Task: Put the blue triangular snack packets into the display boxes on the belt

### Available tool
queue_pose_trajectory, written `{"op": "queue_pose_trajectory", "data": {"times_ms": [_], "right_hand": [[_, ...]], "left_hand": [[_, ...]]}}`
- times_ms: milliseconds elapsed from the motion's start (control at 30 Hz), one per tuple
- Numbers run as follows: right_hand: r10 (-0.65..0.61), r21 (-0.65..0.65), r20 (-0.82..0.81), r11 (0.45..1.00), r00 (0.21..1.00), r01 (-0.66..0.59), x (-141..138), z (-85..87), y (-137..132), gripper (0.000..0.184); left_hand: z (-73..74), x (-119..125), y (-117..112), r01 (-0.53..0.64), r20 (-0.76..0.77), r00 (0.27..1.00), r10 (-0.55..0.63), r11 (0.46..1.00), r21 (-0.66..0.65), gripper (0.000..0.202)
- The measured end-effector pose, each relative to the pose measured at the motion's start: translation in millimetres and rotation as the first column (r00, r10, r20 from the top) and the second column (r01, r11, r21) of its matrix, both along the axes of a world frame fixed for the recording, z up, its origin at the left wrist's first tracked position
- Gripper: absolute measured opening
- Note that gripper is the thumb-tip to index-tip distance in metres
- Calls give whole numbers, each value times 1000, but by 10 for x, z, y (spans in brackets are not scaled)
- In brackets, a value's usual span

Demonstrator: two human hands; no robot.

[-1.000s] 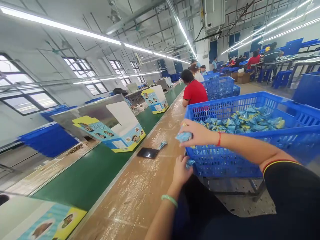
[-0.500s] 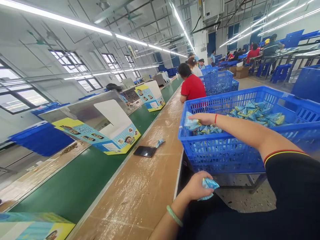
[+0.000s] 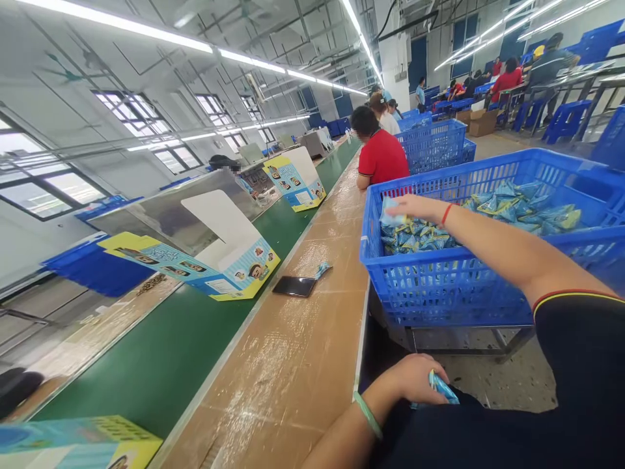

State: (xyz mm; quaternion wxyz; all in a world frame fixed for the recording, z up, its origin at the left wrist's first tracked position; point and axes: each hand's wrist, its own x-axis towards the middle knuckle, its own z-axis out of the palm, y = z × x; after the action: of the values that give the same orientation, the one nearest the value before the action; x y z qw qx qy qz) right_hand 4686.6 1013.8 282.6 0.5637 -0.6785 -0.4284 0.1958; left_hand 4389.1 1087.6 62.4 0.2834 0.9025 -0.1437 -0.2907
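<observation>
My right hand (image 3: 415, 207), with a red string on the wrist, is closed on a light blue packet (image 3: 391, 212), blurred, inside the near left end of a blue plastic basket (image 3: 449, 280). Under and beside it lie many small blue-and-yellow foil packets (image 3: 424, 236). Low in front of my body, my left hand (image 3: 418, 378), below a pale green bangle, is curled around a shiny blue packet (image 3: 443, 388). Part of that packet is hidden by the fingers, so I cannot tell whether there is more than one.
A brown covered tabletop (image 3: 293, 345) carries a phone (image 3: 293, 286) and one packet (image 3: 322, 269). Along the green conveyor belt (image 3: 161, 365) stand open printed display boxes (image 3: 234, 270). A co-worker in red (image 3: 385, 156) sits beyond the basket, near stacked blue crates (image 3: 434, 143).
My left hand has moved right and lower, closer to my body, still holding its packet. My right hand stays in the basket's left end with a packet. The view has shifted slightly.
</observation>
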Motion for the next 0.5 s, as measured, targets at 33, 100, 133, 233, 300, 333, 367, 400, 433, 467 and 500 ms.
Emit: {"op": "queue_pose_trajectory", "data": {"times_ms": [33,100,133,233,300,333,367,400,433,467,500], "right_hand": [[10,1,-56,1000,998,-10,-8,-7,5,52],[21,4,-124,1000,992,-21,-20,-13,18,55],[13,17,-154,1000,988,-11,-22,-13,25,55],[-30,84,-216,995,976,49,-7,-10,37,52],[-41,105,-232,992,972,67,10,-14,42,50],[-41,109,-235,992,971,68,17,-14,45,50],[-35,114,-236,991,971,63,22,-10,48,52],[-32,129,-239,990,970,64,24,-2,51,54],[-31,150,-241,986,970,69,23,13,51,56],[-32,174,-239,982,971,75,19,34,48,58],[-29,205,-236,976,971,79,9,57,42,59]], "left_hand": [[4,2,3,1,0,1000,-1,1000,1,40],[20,5,14,8,2,1000,-8,1000,-3,42],[28,7,20,13,2,1000,-13,1000,-5,43],[39,12,33,22,-1,1000,-22,1000,-5,43],[31,16,37,21,-3,1000,-21,1000,-3,42],[23,18,40,20,-6,1000,-20,1000,-1,42],[12,19,43,17,-5,1000,-17,1000,1,42],[-3,19,48,13,1,1000,-13,1000,3,42],[-22,18,55,13,10,1000,-13,1000,3,42],[-46,16,65,18,20,1000,-18,1000,2,41],[-74,14,79,28,31,999,-28,1000,-1,40]]}}
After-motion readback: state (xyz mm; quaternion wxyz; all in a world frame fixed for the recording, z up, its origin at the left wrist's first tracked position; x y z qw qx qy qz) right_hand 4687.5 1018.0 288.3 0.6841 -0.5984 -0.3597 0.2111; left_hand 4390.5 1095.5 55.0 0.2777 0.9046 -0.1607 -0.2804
